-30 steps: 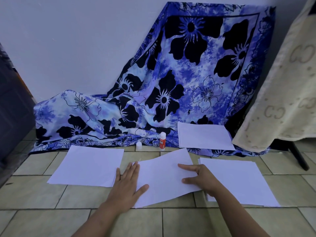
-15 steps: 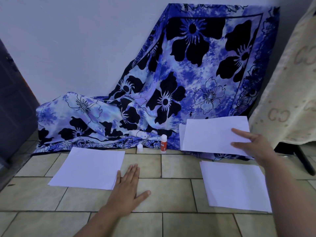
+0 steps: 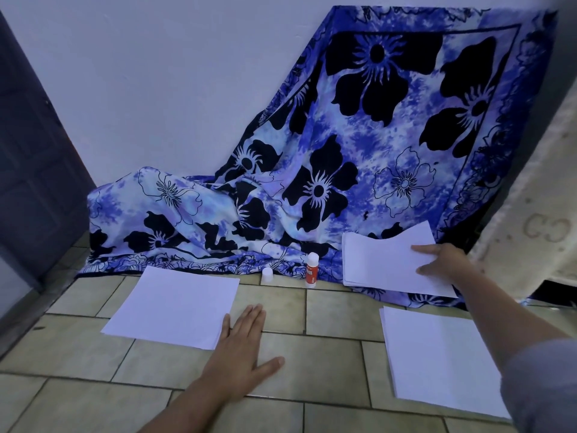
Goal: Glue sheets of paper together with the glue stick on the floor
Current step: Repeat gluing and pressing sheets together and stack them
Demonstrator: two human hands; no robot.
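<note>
Nearest to us, our left hand (image 3: pixel 242 360) lies flat on the bare tiled floor (image 3: pixel 331 364), fingers spread and holding nothing; we judge it is there to prop us while we lean forward. Its fingertips sit just beside the near corner of the left stack of paper (image 3: pixel 175 307), without clearly pressing on it. To the right, a second stack of paper (image 3: pixel 437 360) lies squared on the tiles, close to our right forearm, probably kept within reach as stock for the next joins.

Farther out, our right hand (image 3: pixel 443 265) is closed on the right edge of a sheet of paper (image 3: pixel 384 260), thumb on top and fingers underneath as far as we can tell. The sheet rides over a third pile at the cloth's hem, and its far edge is lifted and bowed, so we judge it is being laid there, out of the work area; whether it is already resting fully on the pile we cannot tell.

Between the left stack and that pile, the glue stick (image 3: pixel 311 270) stands upright at the cloth's edge, untouched: a small tube with a red label and a white top end. Its white cap (image 3: pixel 267 275) stands apart to the left, so the stick looks uncapped, and standing keeps the glue off the floor.

Behind everything, the blue flowered cloth (image 3: pixel 359 157) drapes down the wall.
</note>
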